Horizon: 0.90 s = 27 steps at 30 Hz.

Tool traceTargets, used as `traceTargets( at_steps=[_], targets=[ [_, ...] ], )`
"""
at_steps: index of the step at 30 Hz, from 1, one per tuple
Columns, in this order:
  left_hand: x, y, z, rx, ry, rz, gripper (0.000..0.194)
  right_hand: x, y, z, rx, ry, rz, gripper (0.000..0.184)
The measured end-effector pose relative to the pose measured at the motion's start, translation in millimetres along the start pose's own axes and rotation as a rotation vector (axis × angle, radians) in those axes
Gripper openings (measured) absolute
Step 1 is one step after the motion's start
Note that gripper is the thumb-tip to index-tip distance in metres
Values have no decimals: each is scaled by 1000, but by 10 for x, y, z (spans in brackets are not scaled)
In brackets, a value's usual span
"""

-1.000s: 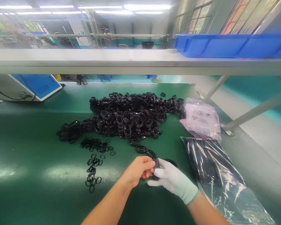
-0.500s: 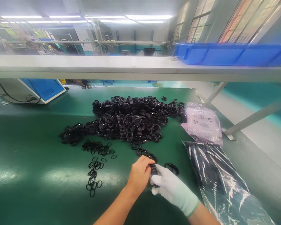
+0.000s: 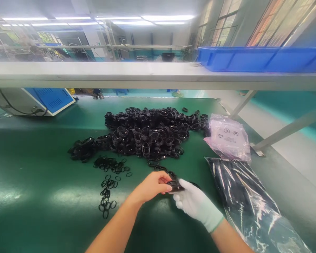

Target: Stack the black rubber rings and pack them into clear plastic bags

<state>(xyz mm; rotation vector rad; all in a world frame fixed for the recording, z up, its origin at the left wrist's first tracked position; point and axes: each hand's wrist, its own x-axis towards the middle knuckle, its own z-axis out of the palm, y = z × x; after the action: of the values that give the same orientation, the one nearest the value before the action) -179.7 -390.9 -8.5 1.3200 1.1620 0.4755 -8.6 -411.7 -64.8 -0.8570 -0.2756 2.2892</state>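
Note:
Between my two hands is a black ribbed oval ring part [image 3: 175, 186], tilted, with its ribbed side showing. My bare left hand [image 3: 158, 183] pinches its left end between thumb and fingers. On its right end, my white-gloved right hand [image 3: 191, 200] grips it with the thumb on top and the fingers curled below. Just beyond my hands lie a few similar black oval parts [image 3: 153, 162], partly covered by the hands. A large heap of such oval parts [image 3: 147, 133] fills the middle of the green table. Thin black rings [image 3: 105, 202] lie scattered to the left of my left hand.
On the right lie a clear bag of black pieces [image 3: 242, 189] and a pinkish printed plastic bag [image 3: 229, 137]. A white shelf [image 3: 121, 75] crosses above the table [image 3: 42, 168], bearing a blue bin [image 3: 252, 59]. A blue-and-grey machine [image 3: 47, 100] stands back left.
The ring part has turned from upright to lying flatter. My left hand has shifted slightly left and its grip now shows on the part's left end.

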Motion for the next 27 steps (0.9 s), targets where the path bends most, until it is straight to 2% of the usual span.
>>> traceTargets(
  at_steps=[3, 5, 7, 11, 14, 18, 23, 27],
  targets=[
    [-33, -138, 251, 81, 258, 101, 17, 1, 16, 44, -65, -29, -184, 33],
    [-61, -224, 378, 142, 325, 154, 12, -13, 28, 59, -132, -98, -267, 33],
    [-82, -268, 409, 153, 345, 164, 9, -44, 25, 57, -161, -135, -269, 32],
    [-57, -245, 282, 147, 439, 177, 16, -123, -1, 32, -136, -210, -151, 38],
    [-3, -196, 206, 122, 420, 206, 20, -155, 8, 9, -129, -246, -103, 43],
    [34, -147, 173, 100, 383, 175, 24, -160, 40, -5, -133, -253, -87, 47],
    [40, -120, 162, 276, 253, 175, 27, -146, 57, 42, -184, -289, -103, 41],
    [51, -151, 159, 352, 298, 161, 27, -144, 59, 78, -263, -276, -133, 38]
  ],
)
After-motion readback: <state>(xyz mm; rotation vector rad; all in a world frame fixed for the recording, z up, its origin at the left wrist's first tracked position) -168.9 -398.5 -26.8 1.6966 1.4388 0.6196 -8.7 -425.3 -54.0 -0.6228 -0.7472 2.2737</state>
